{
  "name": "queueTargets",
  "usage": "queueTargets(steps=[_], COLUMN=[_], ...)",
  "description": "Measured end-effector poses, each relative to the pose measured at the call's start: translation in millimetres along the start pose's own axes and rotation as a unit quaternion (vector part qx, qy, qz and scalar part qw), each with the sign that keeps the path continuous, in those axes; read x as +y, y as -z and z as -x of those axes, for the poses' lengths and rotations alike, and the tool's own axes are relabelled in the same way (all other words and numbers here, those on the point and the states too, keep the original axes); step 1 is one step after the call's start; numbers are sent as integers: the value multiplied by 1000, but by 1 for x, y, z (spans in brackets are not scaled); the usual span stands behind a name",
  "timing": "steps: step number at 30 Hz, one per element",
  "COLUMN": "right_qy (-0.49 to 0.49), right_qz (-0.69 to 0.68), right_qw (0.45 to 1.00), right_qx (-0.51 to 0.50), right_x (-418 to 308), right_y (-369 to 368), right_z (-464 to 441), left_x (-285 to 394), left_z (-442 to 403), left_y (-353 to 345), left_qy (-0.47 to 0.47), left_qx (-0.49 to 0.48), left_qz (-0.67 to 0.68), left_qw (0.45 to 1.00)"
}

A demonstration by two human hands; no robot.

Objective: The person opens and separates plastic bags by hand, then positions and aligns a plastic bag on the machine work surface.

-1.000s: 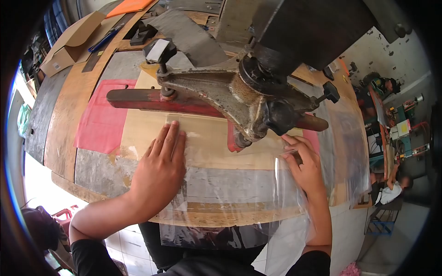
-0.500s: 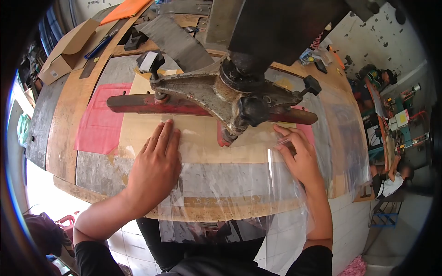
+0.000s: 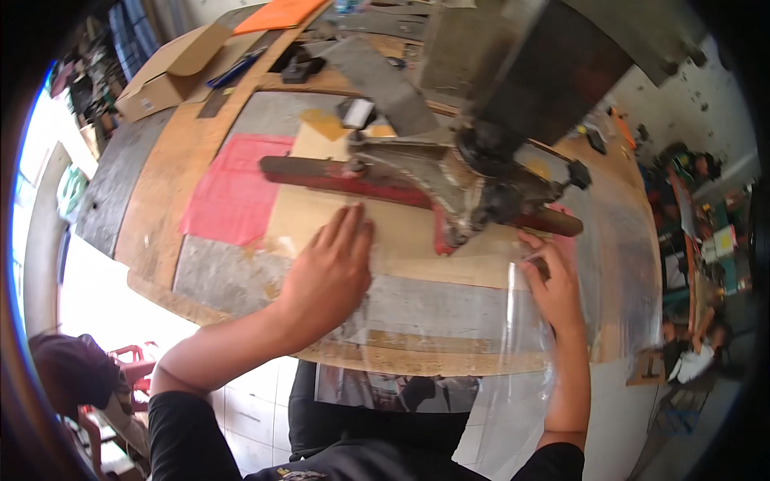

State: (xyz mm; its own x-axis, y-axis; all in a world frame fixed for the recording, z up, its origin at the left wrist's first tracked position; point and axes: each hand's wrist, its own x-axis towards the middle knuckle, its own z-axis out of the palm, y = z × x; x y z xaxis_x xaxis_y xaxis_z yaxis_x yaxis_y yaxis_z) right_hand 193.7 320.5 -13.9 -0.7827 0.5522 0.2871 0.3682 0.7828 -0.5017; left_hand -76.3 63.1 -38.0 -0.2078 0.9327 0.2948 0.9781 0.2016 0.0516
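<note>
Facing the workbench [image 3: 160,200], I am seeing the clear plastic sheet [image 3: 497,337] draping in front of the red bar [image 3: 385,188], a tan board [image 3: 409,232] running beneath the bar, and pink material [image 3: 233,188] lying by its left end. Before the bar, my left hand [image 3: 333,272] is resting flat, ungripping; my right hand [image 3: 553,280] is pinching the sheet.

Hands [image 3: 330,276] on clear plastic sheet [image 3: 433,321] below a red-edged metal bar [image 3: 385,186], cardboard box [image 3: 172,72] at upper left
</note>
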Motion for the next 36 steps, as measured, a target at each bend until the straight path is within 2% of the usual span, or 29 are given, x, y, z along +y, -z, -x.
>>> queueTargets(steps=[8,20,22,25,33,36], right_qy=[52,37,-7,-16,15,18], right_qz=[53,29,-3,-5,-20,-36], right_qw=[997,999,1000,1000,1000,999], right_qx=[7,20,-6,-3,7,4], right_x=[20,11,16,8,20,21], right_y=[-5,-6,-6,-5,-4,-2], right_z=[0,1,4,4,5,5], left_x=[-1,-1,-1,-1,0,-6], left_z=[1,2,1,2,2,-1], left_y=[-6,-6,-6,-7,-11,-24], left_qy=[8,-3,-3,2,21,0], left_qx=[16,20,22,23,38,36], left_qz=[13,9,5,13,43,2], left_qw=[1000,1000,1000,1000,998,999])
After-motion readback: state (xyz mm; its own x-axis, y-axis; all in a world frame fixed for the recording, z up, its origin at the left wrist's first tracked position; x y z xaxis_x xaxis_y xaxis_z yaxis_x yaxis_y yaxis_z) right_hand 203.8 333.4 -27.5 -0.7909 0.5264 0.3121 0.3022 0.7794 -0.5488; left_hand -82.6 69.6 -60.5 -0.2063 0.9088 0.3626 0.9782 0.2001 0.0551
